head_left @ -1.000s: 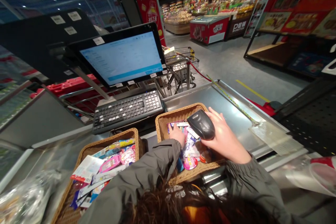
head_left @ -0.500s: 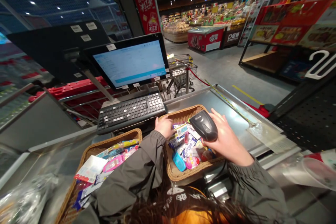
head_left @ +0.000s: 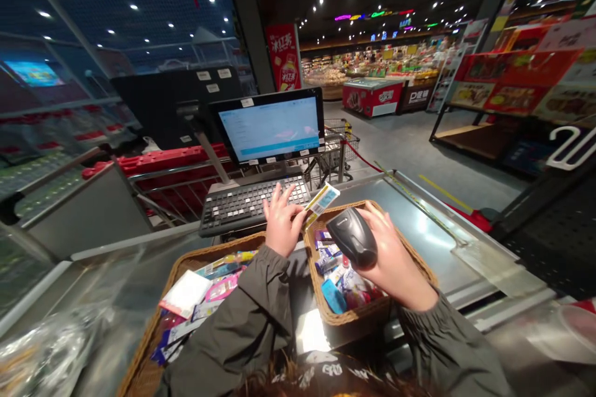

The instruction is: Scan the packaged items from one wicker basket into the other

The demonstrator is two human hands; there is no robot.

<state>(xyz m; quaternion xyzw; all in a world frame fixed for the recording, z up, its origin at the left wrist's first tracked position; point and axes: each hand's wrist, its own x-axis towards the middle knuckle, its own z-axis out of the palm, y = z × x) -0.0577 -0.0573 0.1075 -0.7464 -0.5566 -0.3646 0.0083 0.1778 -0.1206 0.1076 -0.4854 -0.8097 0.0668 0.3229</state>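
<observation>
My left hand [head_left: 282, 223] pinches the end of a flat yellow and light-blue packet [head_left: 323, 200] with a barcode between thumb and finger; its other fingers spread over the front of the black keyboard [head_left: 254, 201]. My right hand [head_left: 388, 254] is wrapped round a black handheld scanner [head_left: 354, 237], above the right wicker basket [head_left: 351, 317]. Small packets, a blue item [head_left: 333, 296] and other wrapped goods lie in that basket. A left wicker basket [head_left: 174, 267] holds more packets, a white card [head_left: 186, 293] and a pink item [head_left: 222, 286], partly covered by my left sleeve.
A lit monitor [head_left: 272, 127] stands behind the keyboard. Clear plastic bags [head_left: 51, 347] lie at lower left, and a translucent cup [head_left: 570, 332] is at lower right. The metal counter [head_left: 426, 211] extends right; a cart and shelves stand beyond.
My left hand has risen out of the right basket with the packet and moved towards the keyboard. The scanner remains in my right hand above the basket. The view has tilted up.
</observation>
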